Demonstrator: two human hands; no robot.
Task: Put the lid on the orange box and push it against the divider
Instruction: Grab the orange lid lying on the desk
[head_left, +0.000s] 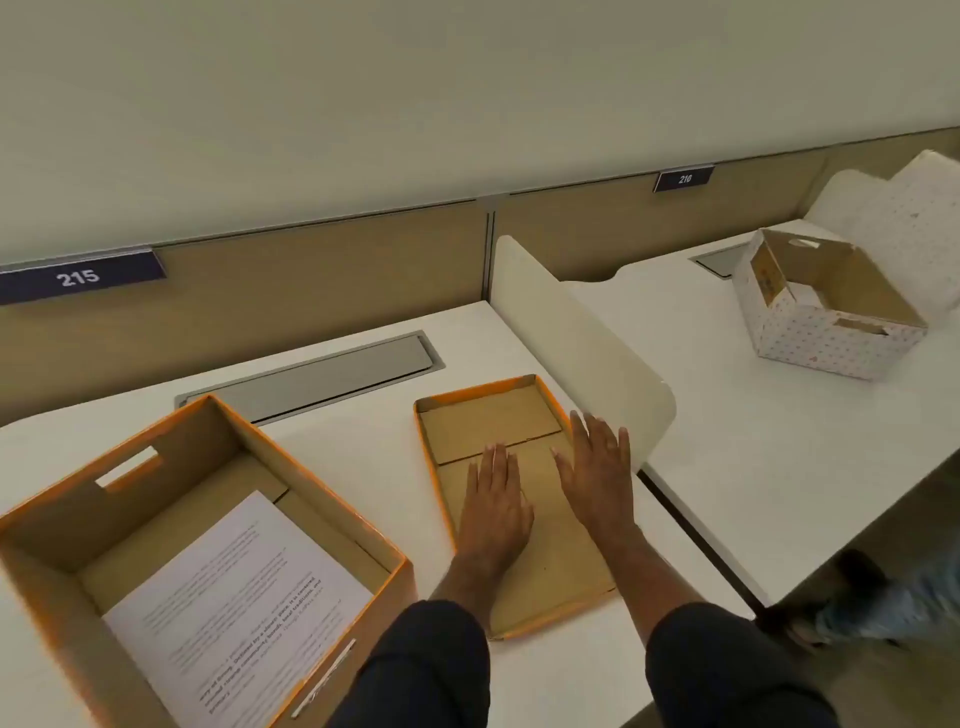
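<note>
An open-plan office, by the look of its numbered workstations; a white surface (332, 441) runs along a low tan partition (311, 280) bearing dark number plates, "215" (78, 277) and a second plate (684, 179) further right; a rounded cream divider (582, 338) splits one seat from the next; a grey cable hatch (322, 374) is set flush into the surface; a printed sheet (234, 597) lies in a cardboard file box (67, 519).

The orange box (202, 561) stands open on the white worktop (363, 447), a printed sheet (234, 608) inside. Beside it the lid (498, 431) lies upside down near the divider (587, 343), left hand (493, 509) flat on it, right hand (597, 473) spread above.
</note>
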